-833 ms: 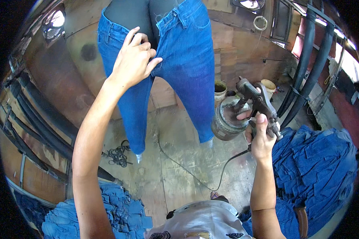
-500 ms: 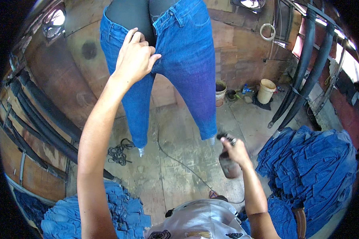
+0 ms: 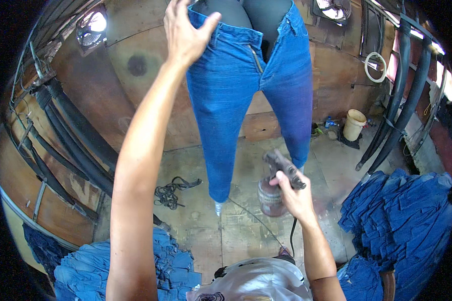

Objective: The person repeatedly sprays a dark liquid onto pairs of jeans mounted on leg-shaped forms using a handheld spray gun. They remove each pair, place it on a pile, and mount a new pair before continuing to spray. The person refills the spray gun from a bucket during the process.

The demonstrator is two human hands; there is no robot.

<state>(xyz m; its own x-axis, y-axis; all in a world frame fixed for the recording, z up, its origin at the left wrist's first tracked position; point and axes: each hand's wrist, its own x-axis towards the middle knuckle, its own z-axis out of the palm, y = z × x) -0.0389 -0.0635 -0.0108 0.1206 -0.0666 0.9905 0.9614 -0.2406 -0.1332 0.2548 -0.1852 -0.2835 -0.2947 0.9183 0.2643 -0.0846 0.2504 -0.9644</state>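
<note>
Blue jeans (image 3: 223, 100) are pulled over a dark leg form (image 3: 223, 12), with the fly hanging open. A purple tint covers part of the right-hand leg, and pale tips show below the hems. My left hand (image 3: 186, 35) lies against the left side of the waistband, fingers pointing up and thumb spread apart; the fingertips reach the top edge of the picture. In front of the right-hand lower leg, my right hand (image 3: 294, 193) grips a spray gun (image 3: 286, 168) with a cup hanging below it. The cup is slightly blurred, and a dark hose runs down from the gun.
Denim piles stand at lower left (image 3: 90, 268) and lower right (image 3: 402, 220). Dark padded poles hang on the left (image 3: 80, 130) and right (image 3: 409, 105). A cream bucket (image 3: 354, 125) stands by the back wall. Coiled cord (image 3: 171, 193) and a hose (image 3: 256, 218) lie on the floor.
My left hand has left the fly area and moved up to the left side of the waistband. The front flap now lies differently, showing the zip. The spray gun has turned and risen slightly. The view has shifted.
</note>
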